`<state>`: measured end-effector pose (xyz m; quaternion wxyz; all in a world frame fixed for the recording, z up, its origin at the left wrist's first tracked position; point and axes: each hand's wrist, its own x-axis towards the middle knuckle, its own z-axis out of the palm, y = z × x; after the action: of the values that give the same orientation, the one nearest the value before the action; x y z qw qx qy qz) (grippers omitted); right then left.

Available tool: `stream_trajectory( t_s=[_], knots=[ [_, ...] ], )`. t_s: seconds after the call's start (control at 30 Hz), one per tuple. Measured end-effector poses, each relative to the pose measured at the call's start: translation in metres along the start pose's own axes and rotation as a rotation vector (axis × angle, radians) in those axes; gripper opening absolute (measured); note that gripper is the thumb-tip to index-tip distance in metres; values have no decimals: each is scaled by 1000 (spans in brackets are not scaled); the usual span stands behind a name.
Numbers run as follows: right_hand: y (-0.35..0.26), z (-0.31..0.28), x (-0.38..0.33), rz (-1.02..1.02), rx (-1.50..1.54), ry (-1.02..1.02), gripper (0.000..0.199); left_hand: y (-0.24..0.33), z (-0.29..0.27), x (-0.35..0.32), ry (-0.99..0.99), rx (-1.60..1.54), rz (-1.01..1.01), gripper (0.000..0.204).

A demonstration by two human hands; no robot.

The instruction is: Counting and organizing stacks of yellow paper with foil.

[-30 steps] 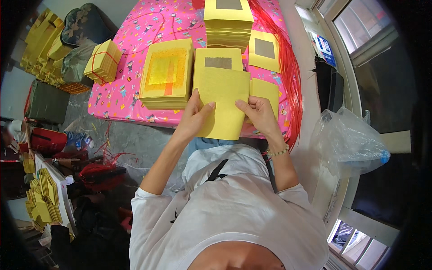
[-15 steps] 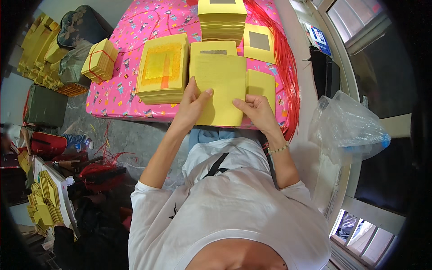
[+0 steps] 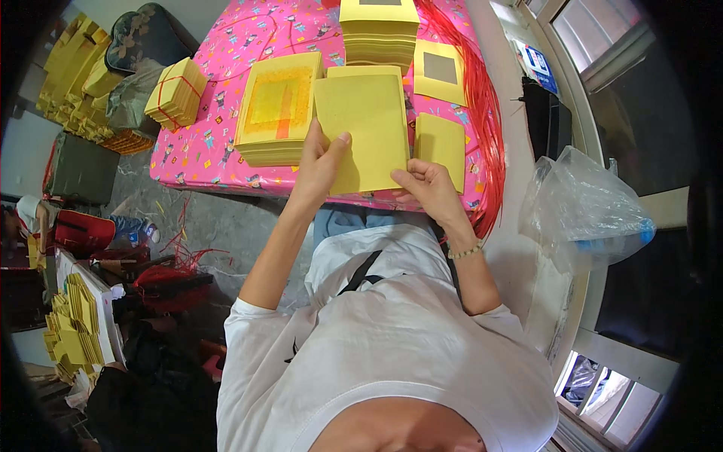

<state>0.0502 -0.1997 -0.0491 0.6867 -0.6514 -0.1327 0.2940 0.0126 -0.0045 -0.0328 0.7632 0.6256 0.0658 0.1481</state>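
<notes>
Both my hands hold yellow paper [image 3: 363, 128], plain on its upper face, above the near edge of the table. My left hand [image 3: 322, 162] grips its left side with the thumb on top. At its lower right corner my right hand [image 3: 431, 187] pinches it, fingers curled. A yellow stack lies mostly hidden behind the paper. To the left sits a thick paper stack [image 3: 252, 151] whose top sheet has an orange-bordered gold square. On the right are a plain yellow stack [image 3: 440, 147] and yellow paper with a grey square [image 3: 439, 71].
A pink patterned cover [image 3: 226, 68] lies over the table. Farther back stands a tall yellow paper stack [image 3: 380, 41]; red strands [image 3: 482, 113] run down the right edge. A tied yellow bundle [image 3: 177, 94] sits at the left. A clear plastic bag [image 3: 587, 215] is by the window.
The held paper has moved slightly up and left and tilted, now covering the grey patch on the stack behind. Both hands keep their grip. The whole view has shifted a little.
</notes>
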Motion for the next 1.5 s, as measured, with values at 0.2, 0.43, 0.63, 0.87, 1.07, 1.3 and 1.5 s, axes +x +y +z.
stream_trajectory(
  t_s=[0.2,0.43,0.63,0.87,1.07,1.3,1.5],
  knots=[
    [11,-6,6,-67,60,17,18,-6,-1,-3,-4,50,0,35],
    [12,-31,18,-225,123,233,27,-18,11,-23,-322,94,-129,49],
    [7,-31,8,-130,223,240,26,-15,26,-17,-242,130,-274,44],
    [18,-55,12,-286,70,363,21,-29,45,20,-251,44,-148,40],
    [33,-113,25,-314,-49,662,23,-40,33,29,-190,62,-102,35],
    [80,-136,34,-75,-311,532,25,-49,14,21,-23,309,63,22],
    [95,-136,43,-110,-652,614,28,-52,8,23,0,470,195,19]
  ],
)
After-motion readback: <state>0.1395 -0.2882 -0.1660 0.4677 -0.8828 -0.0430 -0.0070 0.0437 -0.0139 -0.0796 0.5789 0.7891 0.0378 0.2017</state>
